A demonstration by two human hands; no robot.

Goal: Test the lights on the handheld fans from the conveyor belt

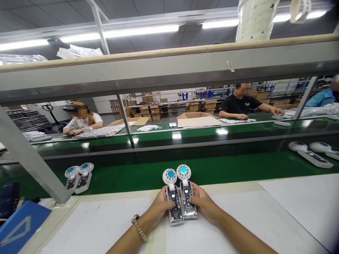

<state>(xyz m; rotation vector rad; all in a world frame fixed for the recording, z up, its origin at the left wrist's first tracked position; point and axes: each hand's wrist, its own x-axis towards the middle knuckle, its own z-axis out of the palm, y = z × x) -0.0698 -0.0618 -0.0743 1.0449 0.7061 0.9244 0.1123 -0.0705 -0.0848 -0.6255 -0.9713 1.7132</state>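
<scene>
1. Two bare arms come in from the near edge of the surface (159,235). A bead band (140,228) is on the left wrist.
2. The left hand (161,205) has its fingers wrapped around one gadget (175,209). Its thumb is on the front.
3. The right hand (202,201) has its fingers closed around another gadget (189,204), with the thumb on the front too.
4. These two gadgets are side by side, held up by the middle of the surface's far edge. Each has a see-through body, a small light and a round white top with a blue middle. The right one's blue looks brighter.
5. Big white sheets (100,222) lie on the surface. A blue folder (25,225) is by its left edge.
6. Past the far edge is a green belt (127,176). A pair of gadgets (84,180) lies on it near the surface's far left corner, beside a white post (34,155). More gadgets (312,156) lie on it at the right.
7. Farther back, a person in white (92,121) and a person in black (234,106) work with white parts. A pile of tiny white bits (149,128) and an open box (200,120) are between them.
8. A cup (255,21) stands on the shelf (169,67) up high.
</scene>
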